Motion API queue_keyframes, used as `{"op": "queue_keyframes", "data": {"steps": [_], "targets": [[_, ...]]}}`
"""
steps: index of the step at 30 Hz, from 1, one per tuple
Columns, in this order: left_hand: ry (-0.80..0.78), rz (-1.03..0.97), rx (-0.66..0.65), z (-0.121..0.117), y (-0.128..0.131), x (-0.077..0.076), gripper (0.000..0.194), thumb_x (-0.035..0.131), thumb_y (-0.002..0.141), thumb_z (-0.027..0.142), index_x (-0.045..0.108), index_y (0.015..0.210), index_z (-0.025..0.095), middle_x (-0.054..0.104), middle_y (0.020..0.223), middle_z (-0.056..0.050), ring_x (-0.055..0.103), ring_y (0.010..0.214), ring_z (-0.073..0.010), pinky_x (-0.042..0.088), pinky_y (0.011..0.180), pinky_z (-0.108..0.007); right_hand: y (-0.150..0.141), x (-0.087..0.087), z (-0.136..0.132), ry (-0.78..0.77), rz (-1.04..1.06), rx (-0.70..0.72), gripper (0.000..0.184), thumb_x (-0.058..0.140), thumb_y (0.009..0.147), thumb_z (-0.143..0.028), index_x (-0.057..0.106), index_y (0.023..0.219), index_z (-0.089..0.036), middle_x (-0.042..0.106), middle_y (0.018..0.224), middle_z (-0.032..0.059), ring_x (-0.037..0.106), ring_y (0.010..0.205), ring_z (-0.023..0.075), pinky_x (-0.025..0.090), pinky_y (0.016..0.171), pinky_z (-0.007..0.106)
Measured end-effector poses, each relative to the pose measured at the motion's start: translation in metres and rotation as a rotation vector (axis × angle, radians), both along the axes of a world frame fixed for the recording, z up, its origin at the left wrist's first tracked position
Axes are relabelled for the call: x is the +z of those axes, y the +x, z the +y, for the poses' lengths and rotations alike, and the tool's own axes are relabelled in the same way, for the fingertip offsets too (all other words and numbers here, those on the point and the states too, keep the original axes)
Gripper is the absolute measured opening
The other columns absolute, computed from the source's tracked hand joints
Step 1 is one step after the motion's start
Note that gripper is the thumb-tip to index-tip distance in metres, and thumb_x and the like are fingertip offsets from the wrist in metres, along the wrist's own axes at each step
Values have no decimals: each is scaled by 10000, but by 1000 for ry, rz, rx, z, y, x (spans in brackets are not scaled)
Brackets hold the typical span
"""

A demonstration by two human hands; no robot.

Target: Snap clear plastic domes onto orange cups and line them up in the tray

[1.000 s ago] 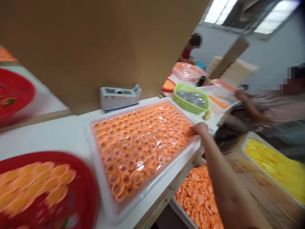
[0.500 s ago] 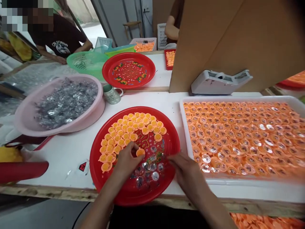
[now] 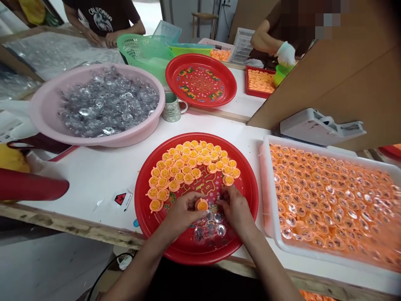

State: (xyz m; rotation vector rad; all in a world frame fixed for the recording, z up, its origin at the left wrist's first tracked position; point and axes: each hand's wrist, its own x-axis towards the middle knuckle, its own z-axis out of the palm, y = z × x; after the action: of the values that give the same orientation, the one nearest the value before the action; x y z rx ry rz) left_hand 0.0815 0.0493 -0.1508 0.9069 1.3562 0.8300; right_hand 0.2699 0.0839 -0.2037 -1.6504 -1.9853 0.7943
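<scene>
A round red tray (image 3: 247, 167) with a printed pattern lies before me. Small orange cup-like plastic pieces (image 3: 175, 170) with yellow centres fill its far and left part. My left hand (image 3: 184, 211) is closed on one such orange piece (image 3: 202, 204), held between thumb and fingers above the tray. Close by on the right, my right hand (image 3: 235, 209) has its fingers pinched together; what they hold, if anything, is too small to make out. Beneath both hands lies a loose group of clear, shiny plastic discs (image 3: 210, 228).
A pink basin (image 3: 40, 113) of clear plastic pieces stands left, with a mug (image 3: 172, 109) beside it. On the right is a white tray (image 3: 266, 167) of covered orange pieces. Behind are another red tray (image 3: 200, 81), a cardboard panel (image 3: 354, 88) and two people.
My view has shifted, so the table's things sit further right. My right hand has come nearer the orange piece in my left hand. A co-worker's gloved hand with a green bowl now shows.
</scene>
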Motion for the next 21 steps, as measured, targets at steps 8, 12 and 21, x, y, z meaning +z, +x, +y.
{"op": "queue_keyframes", "data": {"steps": [8,12,21], "targets": [[21,-5,12,0,-5,2,298,714,639,158,708,934,197,734,932,-39,671,888,-219,540,725,-286,2,6,-8,-134,123,6,97,598,723,-139,535,730,-212,581,656,-30,558,573,154,450,545,265],[12,-95,30,-4,-2,-5,317,685,695,172,694,1009,213,725,1000,-38,679,897,-218,559,741,-307,4,18,-18,-352,476,-84,58,657,743,-233,626,771,-193,647,737,-7,613,710,166,482,670,286],[-44,-167,9,-6,9,-3,361,693,725,171,666,1084,185,710,1041,-50,659,974,-210,558,824,-311,9,38,-28,-564,918,-158,267,795,705,-347,659,873,-190,617,690,-24,563,613,106,456,595,230]]}}
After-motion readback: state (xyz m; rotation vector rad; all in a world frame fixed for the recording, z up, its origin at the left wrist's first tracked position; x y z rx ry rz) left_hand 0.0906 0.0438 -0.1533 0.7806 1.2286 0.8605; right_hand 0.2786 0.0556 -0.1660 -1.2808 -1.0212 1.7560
